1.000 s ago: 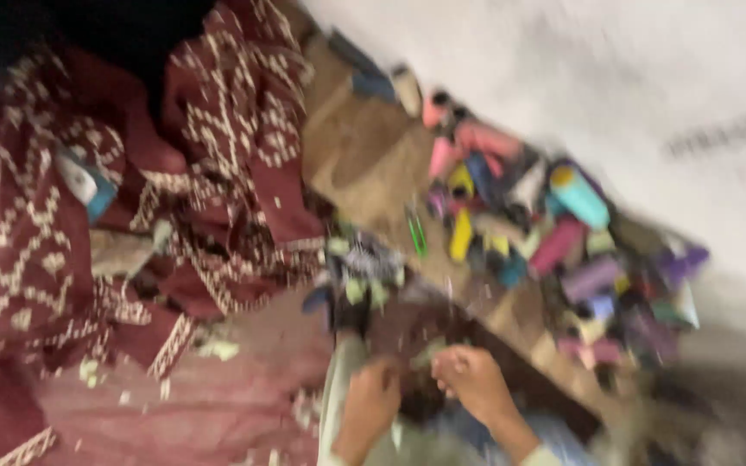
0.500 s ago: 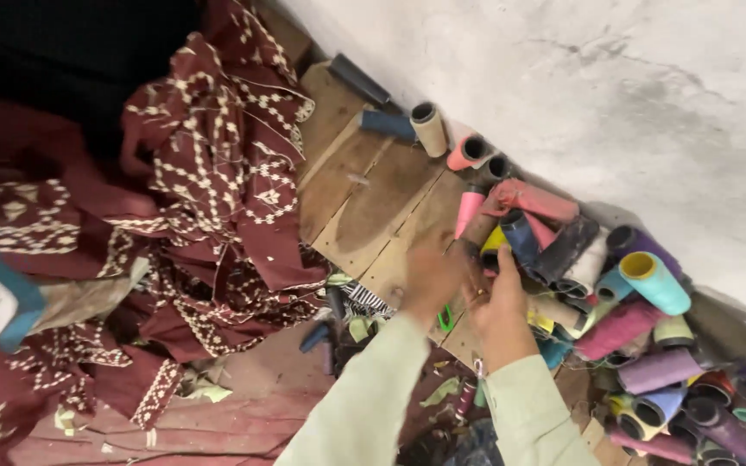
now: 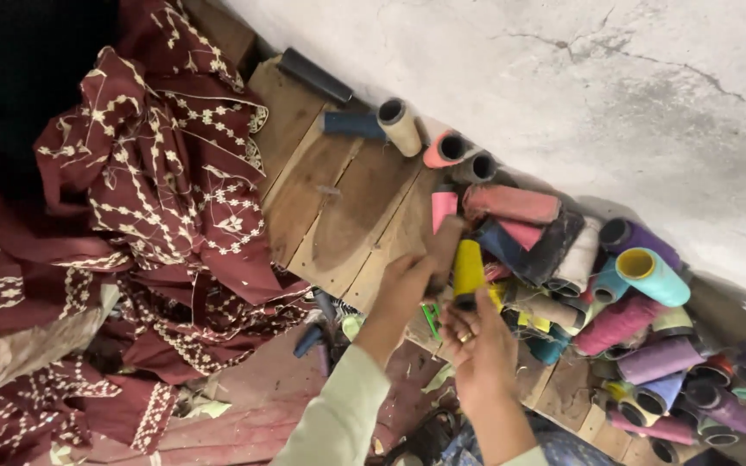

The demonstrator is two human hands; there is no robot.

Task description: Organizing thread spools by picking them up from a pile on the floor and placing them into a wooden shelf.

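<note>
My left hand (image 3: 401, 289) reaches over a wooden board (image 3: 338, 216) and is closed around a brown thread spool (image 3: 443, 244), holding it upright at the edge of a pile of spools. My right hand (image 3: 479, 352), with a ring on one finger, is just right of it. Its fingers grip the dark base of a yellow thread spool (image 3: 468, 266). The two spools stand side by side, almost touching. A pale sleeve (image 3: 336, 420) covers my left forearm.
Several coloured thread spools (image 3: 623, 319) lie heaped along a cracked concrete wall (image 3: 563, 86). Maroon embroidered cloth (image 3: 166, 190) is bunched at the left. A teal spool with a yellow end (image 3: 652, 276) tops the heap. Small green-handled item (image 3: 432, 319) lies under my hands.
The view has steadied and moved closer. My hands rose from the lower clutter to the spool pile; the left now holds a brown spool and the right a yellow one.
</note>
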